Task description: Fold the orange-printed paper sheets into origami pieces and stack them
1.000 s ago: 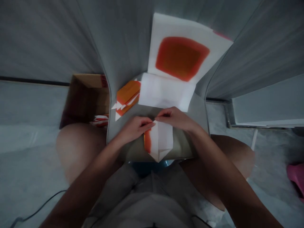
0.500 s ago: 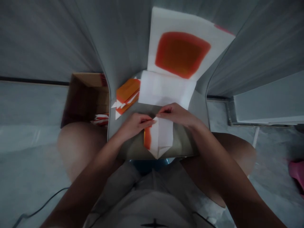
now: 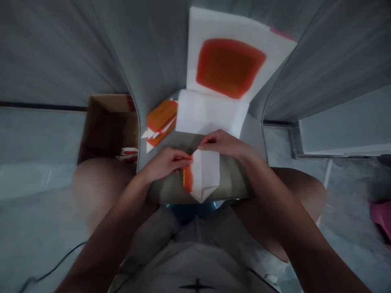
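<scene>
A folded white sheet of paper (image 3: 209,173) with an orange strip along its left side lies on the grey padded chair seat in front of me. Its near end comes to a point towards my lap. My left hand (image 3: 166,163) pinches the upper left edge, by the orange strip. At the paper's far end, my right hand (image 3: 225,144) is pinched closed on the top edge. Beyond my left hand rests a pile of folded orange-and-white papers (image 3: 162,116), white points sticking out.
Behind the hands lie white sheets (image 3: 210,112); one with a large orange-brown patch (image 3: 230,67) leans on the chair's backrest (image 3: 146,44). A cardboard box (image 3: 97,130) at left holds red-and-white folded papers (image 3: 128,153). A pink object (image 3: 381,217) is on the floor at right.
My left hand's fingertips have moved left, away from the right hand's, to the paper's orange side. My right hand keeps its place at the far end. The whole view has shifted slightly.
</scene>
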`<state>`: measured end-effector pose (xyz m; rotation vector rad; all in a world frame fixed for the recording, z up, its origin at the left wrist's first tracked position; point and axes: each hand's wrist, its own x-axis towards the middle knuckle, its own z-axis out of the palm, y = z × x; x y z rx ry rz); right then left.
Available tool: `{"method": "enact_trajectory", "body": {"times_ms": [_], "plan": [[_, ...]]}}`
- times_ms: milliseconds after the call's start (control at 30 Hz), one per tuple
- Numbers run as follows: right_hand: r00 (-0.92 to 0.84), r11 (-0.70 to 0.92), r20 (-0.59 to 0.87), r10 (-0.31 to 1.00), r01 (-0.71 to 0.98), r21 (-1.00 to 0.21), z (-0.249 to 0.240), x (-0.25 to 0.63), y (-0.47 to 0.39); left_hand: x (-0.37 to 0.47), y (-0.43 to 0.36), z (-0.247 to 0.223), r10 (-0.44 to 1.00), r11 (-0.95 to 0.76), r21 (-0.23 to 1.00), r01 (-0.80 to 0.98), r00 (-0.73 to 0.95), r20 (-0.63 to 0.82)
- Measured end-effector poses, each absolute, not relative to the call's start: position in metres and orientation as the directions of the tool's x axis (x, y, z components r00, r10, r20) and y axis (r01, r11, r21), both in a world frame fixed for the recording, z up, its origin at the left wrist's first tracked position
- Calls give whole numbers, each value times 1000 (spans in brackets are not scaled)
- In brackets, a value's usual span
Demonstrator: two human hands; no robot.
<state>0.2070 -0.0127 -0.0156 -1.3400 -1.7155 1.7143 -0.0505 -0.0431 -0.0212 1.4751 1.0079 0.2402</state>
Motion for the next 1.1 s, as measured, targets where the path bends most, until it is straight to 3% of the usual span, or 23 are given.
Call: {"method": "enact_trajectory", "body": {"times_ms": [133, 300, 600, 800, 967, 1100], "plan": [[-484, -188, -348, 803, 347, -919, -17, 208, -14, -53, -41, -21, 673, 169, 894, 414, 615, -412], [-497, -139, -330, 802, 382, -914, -18, 209, -17, -66, -37, -21, 528, 216, 907, 362, 738, -420], [-481, -111, -228, 847, 258, -960, 11, 197, -30, -42, -42, -2, 802, 57, 931, 360, 539, -258], [-181, -184, -204, 962, 124, -975, -7, 205, -50, -26, -44, -22, 957, 135, 958, 252, 216, -192], [76, -197, -183, 980, 269, -943, -38, 192, -71, -18, -41, -42, 944, 132, 958, 254, 264, -200], [143, -129, -83, 986, 353, -927, -42, 182, -84, -22, -36, -39, 875, 108, 956, 271, 431, -221]]}}
